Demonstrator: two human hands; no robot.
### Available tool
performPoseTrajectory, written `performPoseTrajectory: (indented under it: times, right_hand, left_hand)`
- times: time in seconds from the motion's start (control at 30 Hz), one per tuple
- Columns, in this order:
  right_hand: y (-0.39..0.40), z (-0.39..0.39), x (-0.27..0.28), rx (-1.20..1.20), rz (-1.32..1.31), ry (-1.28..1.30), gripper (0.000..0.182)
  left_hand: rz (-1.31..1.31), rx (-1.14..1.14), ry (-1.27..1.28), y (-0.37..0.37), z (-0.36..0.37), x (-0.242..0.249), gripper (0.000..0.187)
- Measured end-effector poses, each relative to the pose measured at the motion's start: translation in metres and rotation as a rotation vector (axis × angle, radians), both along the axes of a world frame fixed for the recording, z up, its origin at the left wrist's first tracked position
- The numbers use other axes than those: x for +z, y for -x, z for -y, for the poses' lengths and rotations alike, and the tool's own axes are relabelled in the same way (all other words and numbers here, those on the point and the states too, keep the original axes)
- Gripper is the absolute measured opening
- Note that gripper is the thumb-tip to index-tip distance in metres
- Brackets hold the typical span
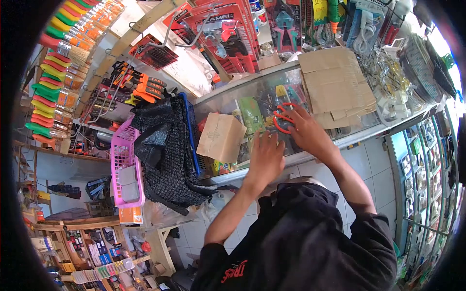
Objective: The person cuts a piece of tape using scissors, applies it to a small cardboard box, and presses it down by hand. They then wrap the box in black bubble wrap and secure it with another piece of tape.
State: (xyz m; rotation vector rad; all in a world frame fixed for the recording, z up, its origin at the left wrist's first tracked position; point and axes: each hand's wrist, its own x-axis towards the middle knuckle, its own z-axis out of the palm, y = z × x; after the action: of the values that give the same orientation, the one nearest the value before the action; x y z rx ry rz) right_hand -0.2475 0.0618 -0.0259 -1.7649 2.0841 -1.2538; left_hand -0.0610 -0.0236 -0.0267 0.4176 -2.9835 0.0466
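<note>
My right hand (310, 133) is closed around what look like red-handled scissors (282, 127), over the glass counter (200, 105). The red loops stick out to the left of its fingers; the blades cannot be made out. Lower and to the left, my left hand (267, 157) lies palm down at the counter's near side, fingers a little apart, with nothing visible in it. Just left of that hand sits a closed brown cardboard box (221, 137). Beyond the fingertips is a green package (251, 115). Flattened brown cardboard (335, 87) lies right of my right hand.
A black woven bag (165, 145) drapes beside a blue-rimmed basket (189, 131) and a pink basket (127, 160) on the left. Packaged tools (228, 39) hang at the back. Paintbrushes (53, 97) line the far left. A glass display case (420, 174) stands on the right.
</note>
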Motion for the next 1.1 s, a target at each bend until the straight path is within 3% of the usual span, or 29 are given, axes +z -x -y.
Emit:
performPoseTrajectory:
  times: [0.2, 0.3, 0.33, 0.4, 0.5, 0.7, 0.83, 1.1]
  right_hand:
    - [0.012, 0.038, -0.054, -0.076, -0.225, -0.157, 0.043]
    - [0.017, 0.049, -0.069, -0.100, -0.326, -0.214, 0.054]
    - [0.017, 0.050, -0.067, -0.102, -0.326, -0.190, 0.045]
    - [0.018, 0.050, -0.064, -0.103, -0.327, -0.144, 0.026]
    - [0.026, 0.062, -0.080, -0.090, -0.316, -0.211, 0.041]
    - [0.021, 0.068, -0.054, -0.044, -0.248, -0.418, 0.033]
    - [0.024, 0.065, -0.056, -0.040, -0.181, -0.346, 0.040]
    - [0.023, 0.049, -0.063, -0.081, -0.097, -0.132, 0.052]
  left_hand:
    - [0.063, -0.029, -0.004, 0.023, 0.019, -0.022, 0.025]
    - [0.014, -0.062, -0.065, 0.025, 0.024, -0.024, 0.017]
    - [-0.002, -0.073, -0.103, 0.023, 0.027, -0.022, 0.015]
    - [-0.142, -0.060, -0.205, 0.019, 0.034, -0.015, 0.013]
    - [-0.407, -0.049, -0.384, 0.009, 0.041, 0.009, 0.011]
    - [-0.766, 0.045, -0.663, -0.015, 0.049, -0.001, 0.011]
    - [-0.879, 0.154, -0.699, -0.014, 0.041, -0.012, 0.013]
    - [-0.944, 0.125, -0.627, -0.017, 0.043, -0.021, 0.018]
